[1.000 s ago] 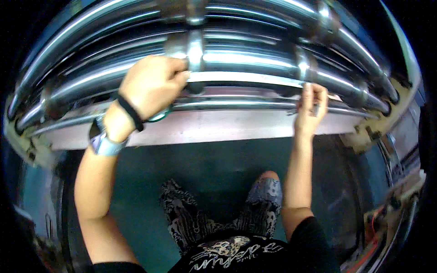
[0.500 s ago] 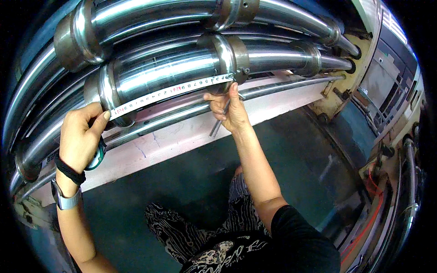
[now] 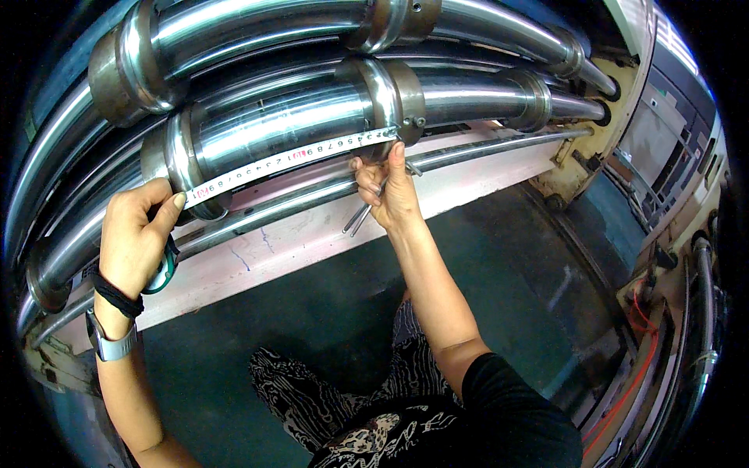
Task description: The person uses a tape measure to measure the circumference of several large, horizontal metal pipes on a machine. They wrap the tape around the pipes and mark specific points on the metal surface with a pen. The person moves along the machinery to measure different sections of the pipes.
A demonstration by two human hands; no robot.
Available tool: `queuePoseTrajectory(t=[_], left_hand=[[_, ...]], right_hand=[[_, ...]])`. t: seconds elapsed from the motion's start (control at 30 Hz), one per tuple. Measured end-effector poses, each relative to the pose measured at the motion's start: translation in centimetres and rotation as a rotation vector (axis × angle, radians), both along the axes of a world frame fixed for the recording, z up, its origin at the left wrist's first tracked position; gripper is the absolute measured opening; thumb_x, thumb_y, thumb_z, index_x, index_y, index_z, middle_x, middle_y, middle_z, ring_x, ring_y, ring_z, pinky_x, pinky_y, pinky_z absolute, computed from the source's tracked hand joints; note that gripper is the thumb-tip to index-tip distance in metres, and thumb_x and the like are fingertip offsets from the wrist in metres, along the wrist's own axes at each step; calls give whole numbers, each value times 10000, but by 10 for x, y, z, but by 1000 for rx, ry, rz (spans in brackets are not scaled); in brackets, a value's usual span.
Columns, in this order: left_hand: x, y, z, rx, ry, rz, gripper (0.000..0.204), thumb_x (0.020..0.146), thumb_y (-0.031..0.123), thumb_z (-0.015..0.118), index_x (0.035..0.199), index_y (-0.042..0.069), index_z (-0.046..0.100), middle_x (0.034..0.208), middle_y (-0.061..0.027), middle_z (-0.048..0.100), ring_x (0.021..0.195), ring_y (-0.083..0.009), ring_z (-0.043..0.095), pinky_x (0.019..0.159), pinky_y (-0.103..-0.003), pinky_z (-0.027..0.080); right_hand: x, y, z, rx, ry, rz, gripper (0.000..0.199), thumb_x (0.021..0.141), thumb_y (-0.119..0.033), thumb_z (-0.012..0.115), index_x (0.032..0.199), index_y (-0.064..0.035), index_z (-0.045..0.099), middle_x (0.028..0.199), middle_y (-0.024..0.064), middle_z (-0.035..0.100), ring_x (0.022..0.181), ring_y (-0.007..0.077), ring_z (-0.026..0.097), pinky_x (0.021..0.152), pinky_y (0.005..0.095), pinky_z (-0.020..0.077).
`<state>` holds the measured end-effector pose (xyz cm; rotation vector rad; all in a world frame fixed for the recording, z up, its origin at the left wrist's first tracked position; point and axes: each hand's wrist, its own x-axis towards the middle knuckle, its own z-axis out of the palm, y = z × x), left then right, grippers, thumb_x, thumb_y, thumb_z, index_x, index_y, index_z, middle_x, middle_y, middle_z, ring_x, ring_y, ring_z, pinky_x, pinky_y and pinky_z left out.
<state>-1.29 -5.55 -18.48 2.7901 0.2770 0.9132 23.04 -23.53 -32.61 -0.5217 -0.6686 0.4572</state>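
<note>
A white tape measure (image 3: 287, 157) is stretched along the lower front of a shiny steel shaft (image 3: 285, 117), between two collars. My left hand (image 3: 134, 232) pinches the tape by the left collar (image 3: 186, 156), thumb on top; part of its green-edged case (image 3: 163, 273) shows below the palm. My right hand (image 3: 396, 187) presses the tape's other end with the thumb against the right collar (image 3: 384, 90). The same hand also holds thin metal rods (image 3: 358, 219), apparently hex keys, whose long ends stick out below the fingers.
Another collared shaft (image 3: 257, 27) runs above. A thin bar (image 3: 292, 204) and a pale beam (image 3: 250, 248) lie below the measured shaft. At the right, a cream machine frame (image 3: 581, 168) carries the shaft ends. A red cable (image 3: 630, 386) hangs at the lower right. Dark floor (image 3: 507, 257) lies beneath.
Both hands and the tape sit slightly further left in the picture, as does the shaft. The rods in my right hand have tilted and now show as two separate ends.
</note>
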Motion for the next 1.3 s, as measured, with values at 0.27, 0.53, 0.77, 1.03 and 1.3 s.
queuePoseTrajectory(t=[0.27,0.53,0.77,1.03,1.3], left_hand=[[0,3,-2,-21,-10,-10,229,785,126,570,628,-20,490,507,-140,427,450,-219,402,462,-338,294],[0,3,0,-12,49,10,253,826,131,544,642,-30,481,520,-72,435,512,-130,389,489,-295,308],[1,6,-4,-6,-16,-25,227,788,120,573,641,-27,484,510,-129,406,460,-192,369,465,-327,290],[0,6,-2,-11,-5,-35,236,804,117,558,643,-31,468,519,-102,398,481,-160,355,472,-312,287],[2,5,-3,4,-13,-23,245,788,121,570,624,-24,461,501,-116,377,461,-177,349,460,-323,274]], right_hand=[[-4,0,3,-23,-3,-38,602,735,-598,552,816,-3,513,695,51,527,453,38,357,313,151,236],[-5,0,2,-28,-6,-56,599,737,-606,544,795,-11,513,688,41,520,446,32,344,312,147,233],[-8,1,5,-16,13,-49,565,754,-591,539,810,-29,514,708,44,531,443,30,343,313,146,234],[-9,1,7,3,22,-20,525,783,-562,525,873,-46,497,745,60,536,452,31,349,319,142,239],[-6,0,3,-20,5,-23,532,798,-568,495,861,-40,497,754,58,543,450,30,342,324,148,237]])
